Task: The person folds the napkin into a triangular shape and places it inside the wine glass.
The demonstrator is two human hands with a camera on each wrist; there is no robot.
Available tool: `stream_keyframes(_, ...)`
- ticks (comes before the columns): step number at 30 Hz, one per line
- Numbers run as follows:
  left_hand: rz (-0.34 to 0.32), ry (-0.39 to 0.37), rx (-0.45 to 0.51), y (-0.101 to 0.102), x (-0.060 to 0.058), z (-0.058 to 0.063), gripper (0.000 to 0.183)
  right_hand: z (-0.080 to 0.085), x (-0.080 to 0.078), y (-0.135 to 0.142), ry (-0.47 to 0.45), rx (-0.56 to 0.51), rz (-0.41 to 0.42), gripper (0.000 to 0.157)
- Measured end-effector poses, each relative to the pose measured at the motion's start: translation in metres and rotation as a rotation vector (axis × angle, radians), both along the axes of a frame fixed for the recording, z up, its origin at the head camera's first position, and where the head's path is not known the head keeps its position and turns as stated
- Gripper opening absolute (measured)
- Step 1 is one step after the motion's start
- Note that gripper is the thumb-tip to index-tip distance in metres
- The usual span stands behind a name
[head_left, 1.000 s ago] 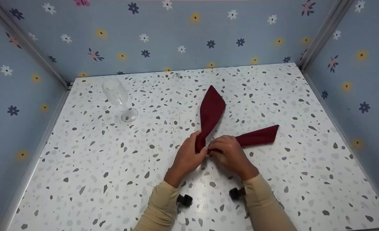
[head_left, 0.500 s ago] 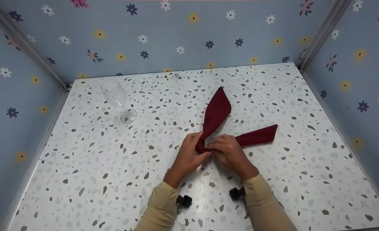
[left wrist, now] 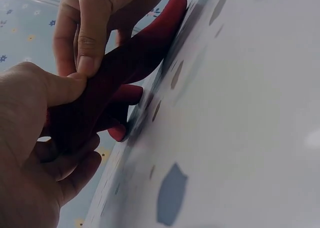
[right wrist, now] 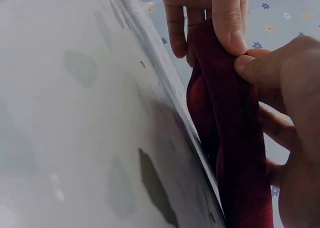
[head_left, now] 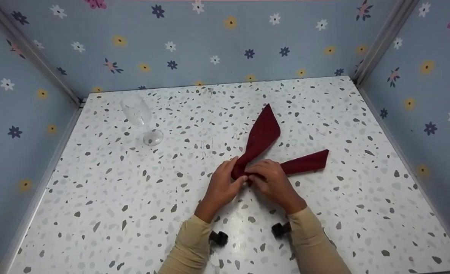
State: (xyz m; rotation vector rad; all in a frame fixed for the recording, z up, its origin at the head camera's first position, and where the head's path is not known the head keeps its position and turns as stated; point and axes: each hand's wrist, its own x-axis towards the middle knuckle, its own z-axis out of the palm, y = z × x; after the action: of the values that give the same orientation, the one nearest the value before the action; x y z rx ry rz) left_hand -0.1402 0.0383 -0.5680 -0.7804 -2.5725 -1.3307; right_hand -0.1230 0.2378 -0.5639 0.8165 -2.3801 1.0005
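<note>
A dark red cloth strip (head_left: 265,133), smooth and folded narrow, is bent into a V on the table. One pointed end reaches away from me and the other end lies to the right. My left hand (head_left: 221,184) grips the bend, thumb on the near side and fingers behind. Beside it my right hand (head_left: 274,182) pinches the cloth between thumb and forefinger. The two thumbs meet on the fabric (left wrist: 120,63) in the left wrist view. In the right wrist view, the cloth (right wrist: 240,138) runs down past my right fingers. My palms partly hide the crossing of the strip.
A clear stemmed glass (head_left: 136,112) stands at the back left of the speckled white table (head_left: 133,213). Blue flowered panels (head_left: 209,42) enclose the back and both sides. Dark wrist-camera mounts (head_left: 219,238) sit beneath the tan sleeves (head_left: 189,243).
The far end of the cloth has swung to the right, closer to the other end. My left fingers have shifted on the bend, while the right hand stays nearly in place.
</note>
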Motion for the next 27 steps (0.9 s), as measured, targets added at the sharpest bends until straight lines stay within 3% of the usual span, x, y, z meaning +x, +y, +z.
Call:
stream_keyframes(6,0.055,0.004,0.025,-0.0021,-0.0009,-0.0017,0.058,0.0022,0.0015,0.0025,-0.087,0.021,-0.026,0.02)
stream_keyframes(15,0.195,-0.024,-0.008,-0.0033,0.0,-0.0012,0.047,0.0012,0.001,0.0056,-0.079,0.009,-0.028,0.025)
stream_keyframes(22,0.18,-0.01,0.071,-0.0016,-0.004,-0.0005,0.043,0.0028,-0.0006,0.008,-0.081,-0.009,-0.055,0.025)
stream_keyframes(27,0.219,0.001,0.139,-0.0026,-0.0066,-0.0017,0.039,0.0047,-0.001,0.0098,-0.031,-0.055,-0.093,0.024)
